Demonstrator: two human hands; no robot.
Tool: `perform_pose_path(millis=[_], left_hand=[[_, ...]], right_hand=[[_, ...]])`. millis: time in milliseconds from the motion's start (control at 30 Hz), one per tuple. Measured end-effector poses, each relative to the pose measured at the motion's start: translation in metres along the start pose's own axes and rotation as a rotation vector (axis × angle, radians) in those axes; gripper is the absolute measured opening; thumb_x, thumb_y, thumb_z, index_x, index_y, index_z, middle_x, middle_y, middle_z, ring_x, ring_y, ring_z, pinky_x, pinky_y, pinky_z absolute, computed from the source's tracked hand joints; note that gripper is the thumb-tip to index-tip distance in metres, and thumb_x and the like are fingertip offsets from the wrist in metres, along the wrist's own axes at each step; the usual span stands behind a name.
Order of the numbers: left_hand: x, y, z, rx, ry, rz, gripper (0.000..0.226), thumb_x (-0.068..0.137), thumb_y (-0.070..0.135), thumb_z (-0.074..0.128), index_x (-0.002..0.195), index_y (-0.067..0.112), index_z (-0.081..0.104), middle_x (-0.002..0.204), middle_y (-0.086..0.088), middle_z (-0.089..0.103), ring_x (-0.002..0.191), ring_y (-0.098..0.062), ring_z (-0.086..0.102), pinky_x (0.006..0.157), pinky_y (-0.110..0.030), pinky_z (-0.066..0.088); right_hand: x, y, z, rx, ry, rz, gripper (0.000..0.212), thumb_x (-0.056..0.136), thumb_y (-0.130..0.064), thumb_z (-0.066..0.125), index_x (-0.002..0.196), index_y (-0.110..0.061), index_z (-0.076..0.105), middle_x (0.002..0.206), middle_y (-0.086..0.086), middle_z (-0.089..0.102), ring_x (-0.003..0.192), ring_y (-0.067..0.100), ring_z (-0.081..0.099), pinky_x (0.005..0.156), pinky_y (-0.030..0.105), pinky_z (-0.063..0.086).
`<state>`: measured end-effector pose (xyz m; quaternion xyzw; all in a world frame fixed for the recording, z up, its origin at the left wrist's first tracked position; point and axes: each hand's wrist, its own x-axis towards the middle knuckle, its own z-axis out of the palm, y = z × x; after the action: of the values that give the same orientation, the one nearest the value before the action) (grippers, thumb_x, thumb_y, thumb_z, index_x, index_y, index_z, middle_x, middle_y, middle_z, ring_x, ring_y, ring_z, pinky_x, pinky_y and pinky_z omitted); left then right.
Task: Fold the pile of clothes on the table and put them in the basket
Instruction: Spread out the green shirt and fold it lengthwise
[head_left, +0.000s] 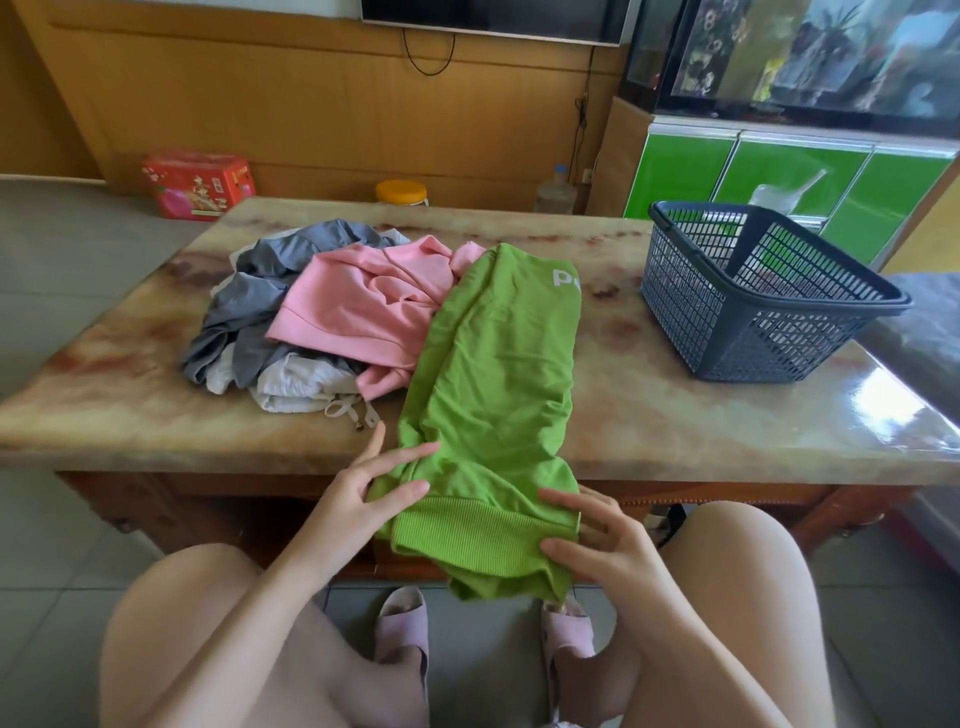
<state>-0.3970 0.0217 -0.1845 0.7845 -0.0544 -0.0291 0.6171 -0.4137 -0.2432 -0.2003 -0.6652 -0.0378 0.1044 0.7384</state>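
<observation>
Green top (493, 364) lies lengthwise on the counter (675, 405), with its hem hanging off the near edge. My left hand (363, 488) and right hand (597, 540) rest spread on the hem corners and pinch nothing. Best move: grip both corners evenly, fold the hem up to the collar, then put it in the basket (753, 338).

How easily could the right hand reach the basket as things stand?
Probably easily: the right hand touches the top at its hem, the basket stands on that same side, and only bare table lies between them.

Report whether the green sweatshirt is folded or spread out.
Partly folded: the green sweatshirt lies as a narrow lengthwise strip, ribbed hem overhanging the table edge.
</observation>
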Motion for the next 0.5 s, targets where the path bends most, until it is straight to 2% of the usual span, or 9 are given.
perform_pose_path(millis=[100,167,233,300,333,400,433,500], left_hand=[[0.019,0.016,-0.001,-0.132,-0.004,0.048,0.034,0.076,0.025,0.068,0.109,0.035,0.070,0.145,0.016,0.033,0.131,0.010,0.033,0.105,-0.021,0.036],[0.036,0.020,-0.001,-0.218,-0.009,0.033,0.030,0.076,0.017,0.073,0.106,0.025,0.071,0.132,0.010,0.056,0.121,-0.001,0.051,0.094,-0.018,0.044],[0.055,0.022,-0.003,-0.260,0.032,-0.029,0.027,0.073,0.020,0.070,0.101,0.018,0.072,0.117,0.001,0.067,0.110,-0.011,0.060,0.093,-0.025,0.044],[0.077,0.024,-0.003,-0.304,0.055,-0.117,0.021,0.074,0.018,0.071,0.095,0.016,0.074,0.111,-0.002,0.070,0.109,-0.017,0.062,0.091,-0.030,0.047],[0.087,0.027,-0.003,-0.354,0.065,-0.169,0.017,0.078,0.016,0.069,0.094,0.015,0.074,0.110,-0.004,0.070,0.109,-0.019,0.062,0.084,-0.029,0.051],[0.104,0.034,-0.002,-0.537,0.059,-0.241,0.021,0.086,0.014,0.059,0.104,0.007,0.068,0.116,-0.012,0.067,0.105,-0.023,0.064,0.073,-0.029,0.056],[0.111,0.037,-0.001,-0.638,0.044,-0.256,0.029,0.087,0.015,0.058,0.112,0.003,0.064,0.120,-0.016,0.064,0.105,-0.025,0.064,0.075,-0.030,0.057],[0.123,0.039,0.000,-0.711,-0.012,-0.246,0.049,0.082,0.020,0.066,0.126,0.001,0.054,0.129,-0.018,0.056,0.115,-0.027,0.059,0.094,-0.034,0.051]], right_hand=[[0.009,-0.019,0.001,-0.088,0.074,-0.039,0.047,0.070,0.006,0.075,0.110,-0.019,0.069,0.138,-0.020,0.032,0.091,0.014,0.068,0.075,0.028,0.056],[0.018,-0.027,-0.001,-0.035,0.045,-0.029,0.044,0.073,0.005,0.073,0.111,-0.015,0.069,0.138,-0.027,0.031,0.099,0.017,0.067,0.076,0.030,0.057],[0.030,-0.034,-0.004,0.077,0.007,0.028,0.037,0.075,0.005,0.070,0.110,-0.007,0.069,0.139,-0.017,0.043,0.105,0.020,0.066,0.078,0.035,0.058],[0.045,-0.038,-0.009,0.202,0.019,0.106,0.037,0.077,0.003,0.066,0.113,-0.003,0.067,0.129,0.004,0.059,0.102,0.022,0.066,0.078,0.034,0.058],[0.054,-0.040,-0.011,0.255,0.026,0.137,0.038,0.078,0.001,0.064,0.116,-0.004,0.065,0.121,0.012,0.064,0.099,0.024,0.065,0.081,0.033,0.057],[0.070,-0.043,-0.018,0.353,0.023,0.164,0.039,0.084,0.001,0.057,0.122,-0.005,0.061,0.109,0.014,0.068,0.095,0.023,0.062,0.089,0.032,0.052],[0.078,-0.043,-0.023,0.407,0.020,0.172,0.040,0.086,0.006,0.051,0.124,-0.003,0.058,0.105,0.012,0.069,0.095,0.021,0.063,0.093,0.032,0.050],[0.093,-0.043,-0.029,0.442,0.000,0.171,0.046,0.082,0.012,0.049,0.125,-0.003,0.054,0.112,0.010,0.068,0.105,0.021,0.064,0.096,0.031,0.049]])
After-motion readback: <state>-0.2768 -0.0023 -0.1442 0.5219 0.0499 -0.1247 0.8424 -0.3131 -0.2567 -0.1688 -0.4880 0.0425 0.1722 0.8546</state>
